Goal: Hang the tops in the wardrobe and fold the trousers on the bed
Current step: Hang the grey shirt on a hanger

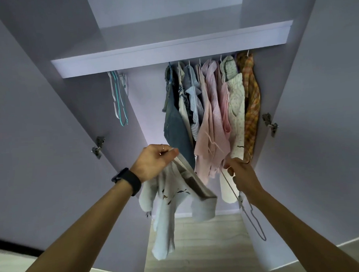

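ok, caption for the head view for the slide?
At the open wardrobe of hung tops, left hand holds a white top, right hand a wire hanger.

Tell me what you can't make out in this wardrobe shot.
Head view only.
- Wardrobe rail: hidden behind the shelf edge.
- White top in the left hand: bunched, neckline hidden.
- Wire hanger in the right hand: thin, blurred, the hand covers part.
- Bed, trousers: outside the frame.

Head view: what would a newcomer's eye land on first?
Front and centre, the left hand grips a pale printed top while the right hand holds a wire hanger. Behind them, a row of hung tops fills the right side of the wardrobe; spare hangers dangle at the left.
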{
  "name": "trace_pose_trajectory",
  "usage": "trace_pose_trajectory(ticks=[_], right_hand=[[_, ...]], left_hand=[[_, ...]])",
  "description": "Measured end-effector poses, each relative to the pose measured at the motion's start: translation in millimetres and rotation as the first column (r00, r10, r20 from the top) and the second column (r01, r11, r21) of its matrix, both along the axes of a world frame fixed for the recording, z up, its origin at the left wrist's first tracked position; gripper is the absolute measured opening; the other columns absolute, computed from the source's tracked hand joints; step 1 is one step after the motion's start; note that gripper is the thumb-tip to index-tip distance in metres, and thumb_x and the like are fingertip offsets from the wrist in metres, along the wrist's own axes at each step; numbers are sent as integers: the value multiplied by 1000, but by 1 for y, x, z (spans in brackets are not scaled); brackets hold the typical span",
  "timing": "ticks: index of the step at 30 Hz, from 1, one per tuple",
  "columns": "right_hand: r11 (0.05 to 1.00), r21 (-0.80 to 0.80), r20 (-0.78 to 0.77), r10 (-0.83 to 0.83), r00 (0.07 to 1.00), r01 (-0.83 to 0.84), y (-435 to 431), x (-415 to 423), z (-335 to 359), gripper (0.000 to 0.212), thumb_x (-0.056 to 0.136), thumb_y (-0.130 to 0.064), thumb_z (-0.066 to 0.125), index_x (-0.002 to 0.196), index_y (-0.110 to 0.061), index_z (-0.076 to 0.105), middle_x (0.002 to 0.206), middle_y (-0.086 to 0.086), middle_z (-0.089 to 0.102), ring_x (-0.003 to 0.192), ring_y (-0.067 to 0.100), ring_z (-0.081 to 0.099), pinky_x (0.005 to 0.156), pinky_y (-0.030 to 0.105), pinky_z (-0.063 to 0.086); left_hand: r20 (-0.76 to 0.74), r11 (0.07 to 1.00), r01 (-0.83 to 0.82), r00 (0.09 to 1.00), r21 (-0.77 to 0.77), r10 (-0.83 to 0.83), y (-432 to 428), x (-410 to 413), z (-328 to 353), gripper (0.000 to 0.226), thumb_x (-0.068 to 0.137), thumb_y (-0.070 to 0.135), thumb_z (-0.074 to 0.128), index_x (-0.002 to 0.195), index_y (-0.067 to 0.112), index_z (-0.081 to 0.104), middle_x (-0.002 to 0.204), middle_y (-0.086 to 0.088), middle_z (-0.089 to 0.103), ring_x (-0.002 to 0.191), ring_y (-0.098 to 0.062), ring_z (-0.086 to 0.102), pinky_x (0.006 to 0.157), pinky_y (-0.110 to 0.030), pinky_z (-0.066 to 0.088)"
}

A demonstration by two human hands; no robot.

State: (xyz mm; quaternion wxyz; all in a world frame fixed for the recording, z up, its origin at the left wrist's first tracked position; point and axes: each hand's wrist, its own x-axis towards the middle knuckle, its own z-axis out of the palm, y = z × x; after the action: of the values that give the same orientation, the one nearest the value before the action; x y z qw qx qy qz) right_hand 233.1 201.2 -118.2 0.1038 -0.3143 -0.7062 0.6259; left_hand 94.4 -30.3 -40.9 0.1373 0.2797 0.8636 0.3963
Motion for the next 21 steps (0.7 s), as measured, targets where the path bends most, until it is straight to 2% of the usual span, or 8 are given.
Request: trace_pose_trajectory(ticks=[1, 3, 6, 10, 13, 17, 19, 21], right_hand=[[998, -12, -44, -57, 997, 56, -1, -1, 5, 45, 105, -43, 46, 82, -8, 62, 59, -10, 54, 44, -1, 46, 44, 11, 35], [984, -50, -127, -174, 977, 169, -1, -3, 21, 52, 106, -47, 38, 80, -9, 62, 61, -6, 55, 43, -1, 45, 43, 10, 35], [947, -203, -240, -296, 925, 250, 1, -7, 52, 41, 104, -47, 47, 74, -20, 57, 53, -10, 50, 40, 2, 41, 43, 15, 33], [826, -539, -378, -412, 829, 165, -4, -9, 97, 56, 99, -41, 55, 46, -26, 42, 47, -9, 29, 38, 8, 22, 36, 21, 21], [749, -657, -425, -459, 780, 83, -11, -16, 125, 55, 95, -34, 52, 44, -26, 34, 46, -8, 23, 39, 10, 17, 36, 21, 16], [702, -711, -473, -500, 725, 20, -23, -28, 147, 51, 94, -23, 47, 46, -24, 32, 46, -7, 22, 40, 10, 15, 36, 22, 13], [706, -707, -474, -511, 717, 36, -27, -33, 147, 47, 94, -22, 47, 49, -23, 32, 47, -6, 22, 41, 10, 16, 38, 24, 13], [734, -678, -500, -509, 701, 49, -29, -36, 144, 43, 93, -21, 47, 52, -22, 31, 48, -5, 23, 43, 11, 17, 40, 26, 12]], left_hand=[[-18, 1000, 3, 1000, -5, -3, 2, -1, 1, 49, 96, 44, 60, 57, 20, 44, 53, 11, 33, 50, -5, 32, 52, -12, 32], [-35, 1000, 8, 999, -27, -9, 7, -3, 6, 48, 95, 44, 61, 58, 17, 47, 51, 12, 33, 48, -5, 31, 50, -11, 31], [-59, 999, -11, 998, -41, 9, 10, -5, 12, 49, 95, 43, 62, 63, 8, 49, 50, 10, 31, 48, -6, 30, 49, -11, 32], [-84, 998, -61, 995, -27, 58, 11, -7, 19, 51, 93, 40, 65, 68, -1, 49, 55, 3, 28, 52, -8, 26, 48, -16, 28], [-31, 995, -101, 994, 2, 101, 13, -7, 24, 52, 91, 41, 66, 73, -5, 53, 56, 2, 29, 52, -11, 26, 51, -22, 29], [6, 988, -150, 989, 44, 150, 19, -6, 34, 55, 90, 42, 68, 61, 7, 38, 56, 0, 27, 53, -15, 25, 55, -28, 26], [26, 981, -186, 982, 52, 185, 22, -7, 38, 51, 89, 41, 69, 56, 11, 44, 52, 3, 30, 50, -15, 27, 56, -27, 29], [77, 974, -203, 978, 101, 195, 24, -8, 42, 49, 89, 41, 70, 70, -3, 60, 56, 1, 43, 55, -16, 36, 62, -29, 35]])
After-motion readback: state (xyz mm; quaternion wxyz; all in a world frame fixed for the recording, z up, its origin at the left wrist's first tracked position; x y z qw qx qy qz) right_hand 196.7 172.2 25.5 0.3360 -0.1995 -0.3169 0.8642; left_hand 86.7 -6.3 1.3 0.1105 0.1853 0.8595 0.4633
